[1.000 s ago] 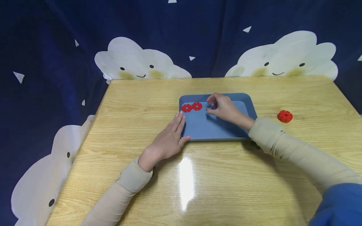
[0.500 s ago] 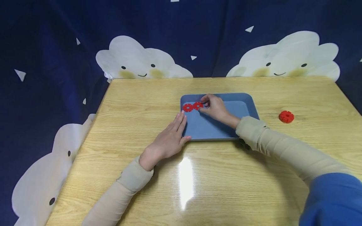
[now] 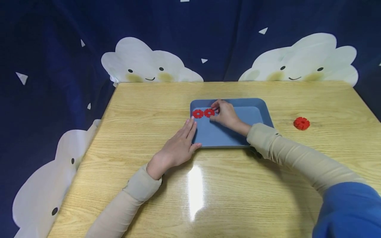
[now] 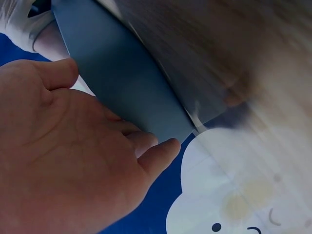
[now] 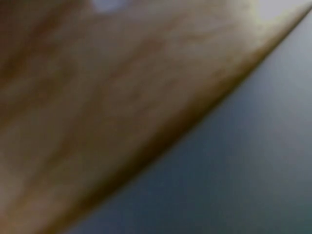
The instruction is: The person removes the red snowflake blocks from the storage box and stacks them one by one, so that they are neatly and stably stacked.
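Observation:
A blue tray (image 3: 226, 140) lies on the table. Inside it, near the far left corner, a red notched plastic disc (image 3: 197, 114) lies flat. Just to its right is a second red notched disc (image 3: 209, 112), with a narrow gap between the two. My right hand (image 3: 227, 115) pinches this second disc by its right side between thumb and fingertips. Against the tray's left side rests my left hand (image 3: 175, 148), its fingers straight and its thumb at the near left corner. In the left wrist view, the left fingertips touch the tray's outer wall (image 4: 126, 78).
More red notched discs (image 3: 302, 123), seemingly a small stack, sit on the wooden table (image 3: 143, 122) to the right of the tray. A dark blue curtain (image 3: 220, 39) with clouds hangs behind the table. The right wrist view is blurred.
My right hand has moved left to the second disc and taken it by the edge. That disc has shifted slightly away from the first. The left hand stays put.

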### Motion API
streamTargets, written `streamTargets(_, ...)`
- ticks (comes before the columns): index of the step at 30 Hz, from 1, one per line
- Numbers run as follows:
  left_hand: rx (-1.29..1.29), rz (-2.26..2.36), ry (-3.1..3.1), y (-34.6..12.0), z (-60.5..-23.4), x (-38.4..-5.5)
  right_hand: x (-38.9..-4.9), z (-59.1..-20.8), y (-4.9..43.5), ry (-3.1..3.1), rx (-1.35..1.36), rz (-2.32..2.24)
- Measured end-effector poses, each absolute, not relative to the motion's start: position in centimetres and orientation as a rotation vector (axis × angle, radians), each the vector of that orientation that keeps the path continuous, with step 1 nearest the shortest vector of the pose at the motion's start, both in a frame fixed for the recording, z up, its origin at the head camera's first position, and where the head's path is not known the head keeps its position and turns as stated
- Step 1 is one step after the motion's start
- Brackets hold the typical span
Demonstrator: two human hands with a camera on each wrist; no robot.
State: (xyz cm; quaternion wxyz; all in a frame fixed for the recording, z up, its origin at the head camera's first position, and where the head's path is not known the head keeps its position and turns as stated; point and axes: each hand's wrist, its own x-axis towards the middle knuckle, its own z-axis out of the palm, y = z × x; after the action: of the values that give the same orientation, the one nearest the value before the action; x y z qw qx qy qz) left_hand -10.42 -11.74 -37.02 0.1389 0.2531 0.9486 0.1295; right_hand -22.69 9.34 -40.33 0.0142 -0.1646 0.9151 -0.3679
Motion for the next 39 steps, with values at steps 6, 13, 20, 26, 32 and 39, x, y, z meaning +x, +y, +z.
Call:
streamTargets(6, 0.724, 0.379, 2.737, -11.7, -36.9, -10.4, -22.6, -40.3, 9.3, 2.843, -0.517, -1.134)
streamTargets(13, 0.734, 0.376, 2.741, -11.7, -36.9, -10.4, -22.6, -40.2, 9.6, 2.852, -0.542, -1.158)
streamTargets(20, 0.746, 0.35, 2.746, -11.7, -36.9, -10.4, -22.2, -39.8, 10.3, 2.816, -0.518, -1.224)
streamTargets(26, 0.751, 0.344, 2.753, -11.7, -37.0, -10.4, -21.9, -39.1, 11.3, 2.813, -0.497, -1.263)
streamTargets(32, 0.757, 0.362, 2.752, -11.7, -37.1, -10.3, -21.7, -38.3, 12.6, 2.837, -0.515, -1.268)
streamTargets(39, 0.766, 0.367, 2.749, -11.8, -37.1, -10.3, -21.3, -37.0, 14.4, 2.863, -0.526, -1.259)
